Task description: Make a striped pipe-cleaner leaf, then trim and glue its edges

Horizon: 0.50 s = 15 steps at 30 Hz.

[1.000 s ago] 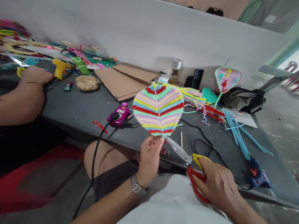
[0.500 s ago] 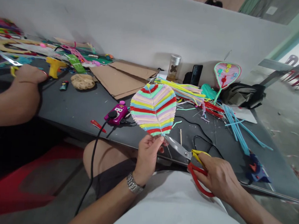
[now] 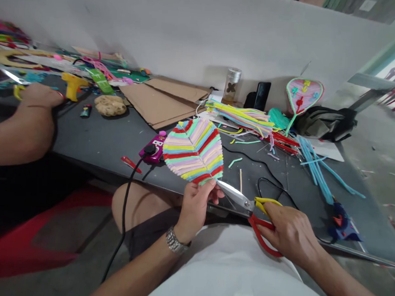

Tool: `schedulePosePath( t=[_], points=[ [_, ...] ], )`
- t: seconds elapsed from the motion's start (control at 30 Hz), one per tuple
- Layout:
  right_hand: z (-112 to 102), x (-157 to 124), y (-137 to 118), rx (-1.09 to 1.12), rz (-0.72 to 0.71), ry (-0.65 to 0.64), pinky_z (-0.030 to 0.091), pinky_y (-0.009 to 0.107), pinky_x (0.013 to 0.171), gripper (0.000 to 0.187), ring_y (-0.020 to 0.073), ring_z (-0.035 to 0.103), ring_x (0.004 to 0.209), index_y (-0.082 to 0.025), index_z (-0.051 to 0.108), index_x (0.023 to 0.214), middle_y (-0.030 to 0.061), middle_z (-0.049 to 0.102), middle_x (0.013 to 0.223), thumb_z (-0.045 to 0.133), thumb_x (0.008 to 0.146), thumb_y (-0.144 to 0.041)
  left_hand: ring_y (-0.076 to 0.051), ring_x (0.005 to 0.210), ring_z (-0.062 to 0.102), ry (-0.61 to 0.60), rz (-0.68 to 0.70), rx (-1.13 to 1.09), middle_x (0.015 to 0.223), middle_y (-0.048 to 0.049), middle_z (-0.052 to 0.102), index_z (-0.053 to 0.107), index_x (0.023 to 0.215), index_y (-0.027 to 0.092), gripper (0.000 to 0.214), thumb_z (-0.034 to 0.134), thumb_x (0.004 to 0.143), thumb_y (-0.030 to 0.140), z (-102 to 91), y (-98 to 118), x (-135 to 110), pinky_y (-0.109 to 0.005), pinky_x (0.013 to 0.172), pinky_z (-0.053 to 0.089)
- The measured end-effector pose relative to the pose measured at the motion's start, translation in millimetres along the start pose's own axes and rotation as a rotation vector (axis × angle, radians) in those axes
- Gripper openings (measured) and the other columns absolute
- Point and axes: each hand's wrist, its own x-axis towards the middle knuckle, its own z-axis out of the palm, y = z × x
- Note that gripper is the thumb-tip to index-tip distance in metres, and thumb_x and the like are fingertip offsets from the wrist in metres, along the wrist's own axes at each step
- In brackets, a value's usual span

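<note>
1. I am holding the striped leaf [image 3: 193, 150] up in the middle of the frame, above the near edge of the bench [image 3: 95, 138]. My left hand [image 3: 196, 205] is gripping it, with the fingers [image 3: 206, 188] pinching its lower tip.
2. My right hand [image 3: 289, 232], at the lower right, is gripping the scissors [image 3: 247, 206], fingers curled through the red and yellow handles. The blades are pointing at the leaf's tip and looking nearly closed.
3. Stripes are covering the whole leaf on both sides of its middle rib, so I judge the covering done. The rim is looking a little ragged, so tidying near the tip seems to be what is left.
4. A purple socket block [image 3: 153, 146] and its black cable [image 3: 124, 215] are lying just left of the leaf. A bundle of coloured stems [image 3: 242, 117] is lying further up and to the right, and a blue glue gun [image 3: 342, 222] is sitting at the right edge.
5. At the far left, another person's hand [image 3: 37, 97] is resting beside a yellow glue gun [image 3: 71, 84], well apart from mine. Nothing is standing between scissors and leaf.
</note>
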Motion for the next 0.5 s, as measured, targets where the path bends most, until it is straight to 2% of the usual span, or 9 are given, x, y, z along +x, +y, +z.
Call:
schedulePosePath(
  t=[0.13, 0.27, 0.4, 0.5],
  points=[
    [3, 2, -2, -0.030, 0.021, -0.005, 0.028, 0.031, 0.058, 0.024, 0.0159, 0.057, 0.052, -0.023, 0.052, 0.079, -0.0017, 0.062, 0.062, 0.053, 0.096, -0.041, -0.013, 0.058, 0.061, 0.010, -0.006, 0.011, 0.063, -0.0041, 0.069, 0.070, 0.069, 0.013, 0.029, 0.073, 0.085, 0.038, -5.2, -6, -2, -0.024, 0.055, 0.048],
    [5, 2, 0, -0.039, -0.002, -0.005, 0.027, 0.030, 0.057, 0.023, 0.0151, 0.055, 0.050, -0.023, 0.053, 0.077, -0.0016, 0.062, 0.060, 0.054, 0.096, -0.036, -0.013, 0.057, 0.060, 0.000, -0.028, 0.014, 0.062, -0.0043, 0.068, 0.069, 0.067, 0.013, 0.030, 0.074, 0.083, 0.038, -5.5, -5, -2, -0.024, 0.053, 0.047],
    [9, 0, 5, 0.001, -0.045, 0.003, 0.028, 0.029, 0.059, 0.024, 0.0144, 0.055, 0.053, -0.022, 0.054, 0.077, -0.0008, 0.062, 0.061, 0.053, 0.097, -0.035, -0.013, 0.051, 0.056, 0.097, -0.059, -0.021, 0.052, -0.0019, 0.061, 0.062, 0.058, 0.015, 0.035, 0.072, 0.080, 0.041, -2.3, -5, -3, -0.024, 0.048, 0.043],
    [13, -2, 6, 0.077, -0.070, 0.000, 0.029, 0.028, 0.058, 0.025, 0.0125, 0.053, 0.053, -0.022, 0.052, 0.074, -0.0018, 0.059, 0.061, 0.051, 0.098, -0.031, -0.012, 0.049, 0.053, 0.134, -0.025, -0.045, 0.050, 0.0006, 0.056, 0.060, 0.057, 0.017, 0.037, 0.071, 0.081, 0.042, -0.9, -8, -5, -0.024, 0.047, 0.042]
  ],
)
